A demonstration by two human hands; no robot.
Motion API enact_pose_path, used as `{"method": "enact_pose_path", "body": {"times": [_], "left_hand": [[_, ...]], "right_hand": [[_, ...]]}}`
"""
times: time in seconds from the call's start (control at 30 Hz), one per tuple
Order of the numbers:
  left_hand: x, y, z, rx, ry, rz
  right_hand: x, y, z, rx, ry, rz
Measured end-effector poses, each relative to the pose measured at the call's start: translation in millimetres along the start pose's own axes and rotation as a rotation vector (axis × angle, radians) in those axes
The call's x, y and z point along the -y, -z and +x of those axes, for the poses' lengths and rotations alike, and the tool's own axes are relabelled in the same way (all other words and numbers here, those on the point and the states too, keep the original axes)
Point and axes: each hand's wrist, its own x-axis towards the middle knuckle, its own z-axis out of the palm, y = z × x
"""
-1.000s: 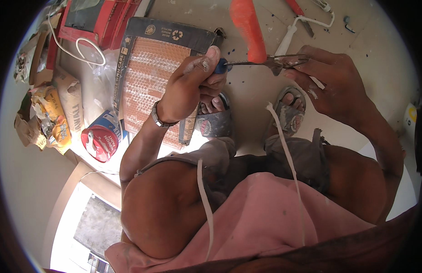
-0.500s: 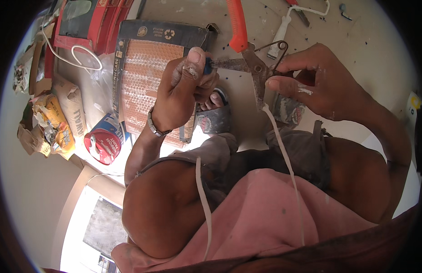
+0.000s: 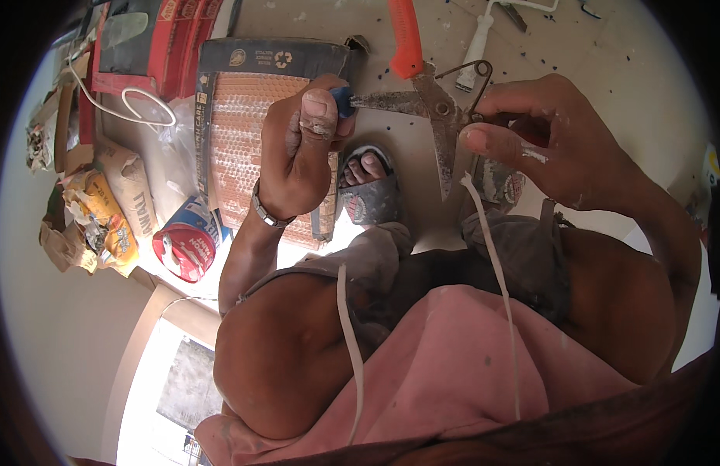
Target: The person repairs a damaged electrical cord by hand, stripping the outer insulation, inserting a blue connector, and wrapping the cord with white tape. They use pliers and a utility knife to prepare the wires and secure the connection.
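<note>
My left hand (image 3: 304, 144) is closed around a small blue piece (image 3: 343, 99), its thumb on top; most of the piece is hidden. Rusty pruning shears (image 3: 440, 107), spread wide, are in my right hand (image 3: 550, 140), which pinches them near the pivot beside the wire spring. One narrow metal arm of the shears runs left, and its tip meets the blue piece. Another blade points down toward my lap. The orange-red handle (image 3: 405, 43) sticks up, away from me. Whatever part of the shears lies inside my right fingers is hidden.
A box of orange tiles (image 3: 243, 147) lies left of my sandalled foot (image 3: 367, 186). Farther left are a paint can (image 3: 185, 248), paper sacks (image 3: 104, 210) and a red case (image 3: 142, 46). A white-handled paint roller frame (image 3: 478, 48) and blue scraps lie on the floor.
The blue piece shows more, as my left hand has shifted slightly left. The shears' down-pointing blade now stands clear of the white cord hanging by my lap. Both grips remain.
</note>
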Motion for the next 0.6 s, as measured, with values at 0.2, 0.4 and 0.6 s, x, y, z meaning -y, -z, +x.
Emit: {"method": "enact_pose_path", "body": {"times": [0.2,0.4,0.6], "left_hand": [[-19,-9,0,-0.006,0.416,-0.374],[-5,-2,0,0.122,0.455,-0.648],[14,-9,15,-0.179,-0.56,0.535]], "right_hand": [[-15,-6,9,-0.493,0.629,-0.908],[-10,-8,9,-0.246,0.399,-0.622],[-4,8,18,0.482,-0.522,0.819]]}}
